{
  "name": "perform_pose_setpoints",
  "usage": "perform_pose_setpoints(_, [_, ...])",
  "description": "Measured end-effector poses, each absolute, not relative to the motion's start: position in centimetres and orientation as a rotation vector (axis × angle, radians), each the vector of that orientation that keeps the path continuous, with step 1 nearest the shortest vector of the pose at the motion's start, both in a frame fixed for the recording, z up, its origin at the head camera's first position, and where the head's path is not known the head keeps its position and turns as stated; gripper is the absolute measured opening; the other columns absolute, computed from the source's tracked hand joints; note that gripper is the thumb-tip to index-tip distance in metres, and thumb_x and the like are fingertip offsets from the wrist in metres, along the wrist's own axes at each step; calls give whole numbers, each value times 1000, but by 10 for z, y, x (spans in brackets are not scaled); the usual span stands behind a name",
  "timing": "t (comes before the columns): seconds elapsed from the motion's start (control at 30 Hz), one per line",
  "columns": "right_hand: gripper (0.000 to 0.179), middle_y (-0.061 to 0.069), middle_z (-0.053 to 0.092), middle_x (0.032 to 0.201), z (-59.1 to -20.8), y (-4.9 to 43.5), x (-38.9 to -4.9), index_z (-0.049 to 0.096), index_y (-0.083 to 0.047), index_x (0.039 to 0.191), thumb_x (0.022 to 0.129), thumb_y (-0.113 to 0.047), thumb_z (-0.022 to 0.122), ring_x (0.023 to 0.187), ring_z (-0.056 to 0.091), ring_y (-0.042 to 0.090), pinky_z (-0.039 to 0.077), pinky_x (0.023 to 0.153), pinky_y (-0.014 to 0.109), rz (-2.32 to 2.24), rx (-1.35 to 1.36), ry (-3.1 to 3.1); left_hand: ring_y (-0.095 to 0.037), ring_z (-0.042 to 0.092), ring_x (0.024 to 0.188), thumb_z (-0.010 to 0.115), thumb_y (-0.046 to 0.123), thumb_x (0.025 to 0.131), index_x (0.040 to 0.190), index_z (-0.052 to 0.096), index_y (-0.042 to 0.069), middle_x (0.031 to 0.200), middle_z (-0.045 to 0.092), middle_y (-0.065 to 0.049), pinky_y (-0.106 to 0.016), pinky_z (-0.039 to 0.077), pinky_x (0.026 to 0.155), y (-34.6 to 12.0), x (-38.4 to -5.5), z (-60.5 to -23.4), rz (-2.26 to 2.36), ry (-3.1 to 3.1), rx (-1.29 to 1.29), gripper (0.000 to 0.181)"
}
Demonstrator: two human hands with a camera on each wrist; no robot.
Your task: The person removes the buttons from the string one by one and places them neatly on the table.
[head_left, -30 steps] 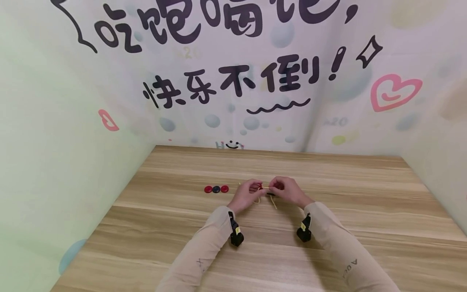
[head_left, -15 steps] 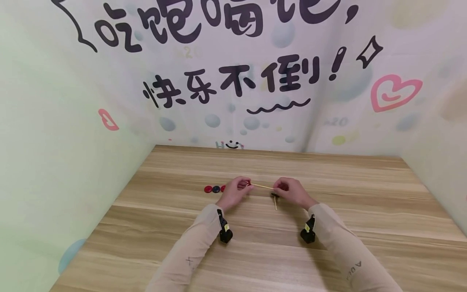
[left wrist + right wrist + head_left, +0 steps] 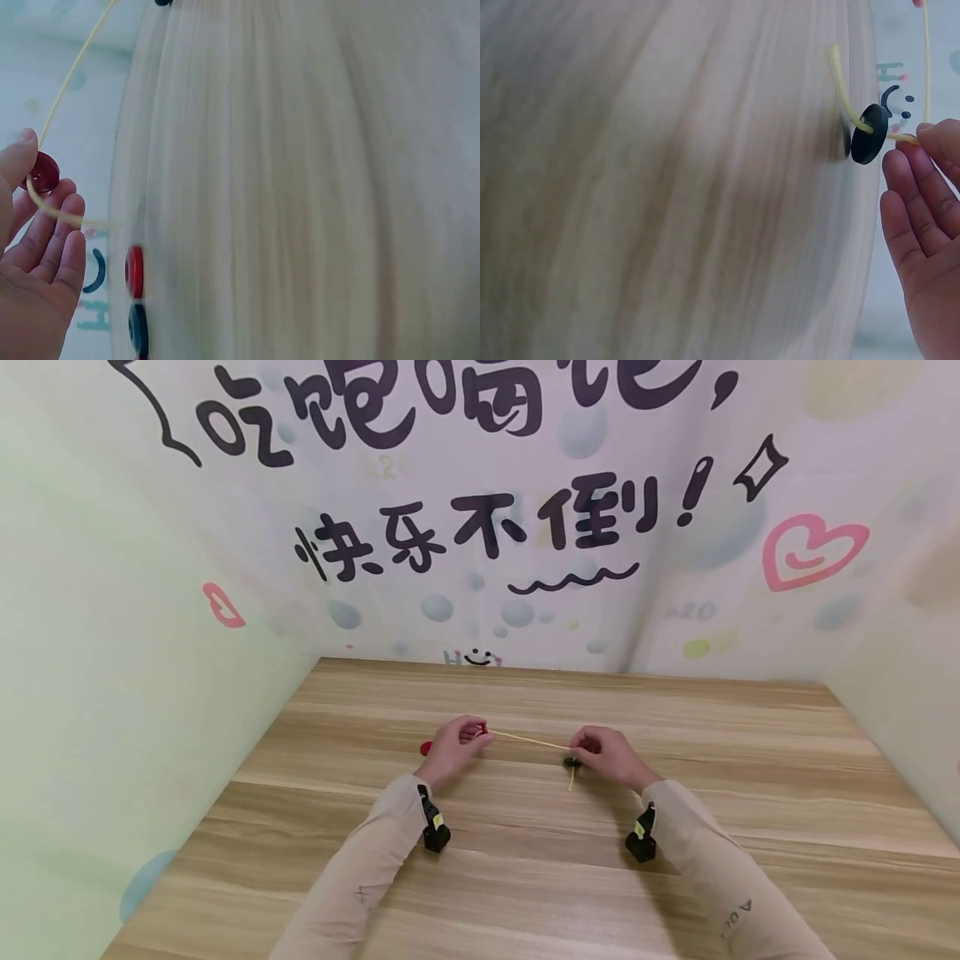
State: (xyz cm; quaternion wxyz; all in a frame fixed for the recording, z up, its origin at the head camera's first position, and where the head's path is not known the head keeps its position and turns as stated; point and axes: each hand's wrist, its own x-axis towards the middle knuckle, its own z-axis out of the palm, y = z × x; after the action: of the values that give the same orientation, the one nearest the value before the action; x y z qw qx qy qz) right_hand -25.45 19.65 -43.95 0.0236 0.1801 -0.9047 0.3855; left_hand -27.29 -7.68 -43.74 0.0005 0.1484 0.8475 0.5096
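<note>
My left hand [image 3: 450, 747] pinches a shiny red button [image 3: 45, 172] between thumb and forefinger, its other fingers loosely spread. A yellow cord [image 3: 528, 740] runs through this button and stretches nearly straight across to my right hand [image 3: 611, 753]. There the thumb and forefinger pinch the cord. Just beyond those fingertips, a black button [image 3: 869, 135] is strung on it, hanging low over the table in the head view. Past the black button the cord's short tail [image 3: 836, 71] sticks out. From the red button, another cord end trails over the left fingers, blurred.
On the wooden table [image 3: 480, 877] a red button [image 3: 135, 271] and a dark blue button [image 3: 139, 330] lie in a row to the left. In the head view, my left hand hides most of that row. A printed cloth wall [image 3: 480, 627] closes off the back.
My left hand has moved left with the red button, away from the right hand, and the cord between them has lengthened. The right hand has shifted slightly right. The row of buttons is now mostly covered.
</note>
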Motion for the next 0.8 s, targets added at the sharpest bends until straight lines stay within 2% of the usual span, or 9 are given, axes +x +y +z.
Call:
perform_pose_setpoints(0.2, [7, 2, 59, 75, -439, 200, -253, 60, -3, 80, 82, -9, 63, 68, 51, 13, 43, 61, 26, 1188, 554, -2798, -16, 58, 83, 65, 17, 81, 109, 58, 1, 93, 62, -5, -30, 47, 73, -94, -269, -435, 1565, 2692, 420, 33])
perform_pose_setpoints(0.8, [9, 2, 59, 75, -440, 210, -252, 61, -2, 81, 82, -11, 62, 69, 51, 13, 43, 61, 25, 1152, 564, -2814, -19, 58, 80, 65, 10, 80, 108, 58, -3, 90, 62, -9, -30, 47, 72, -125, -260, -437, 1421, 2721, 497, 32])
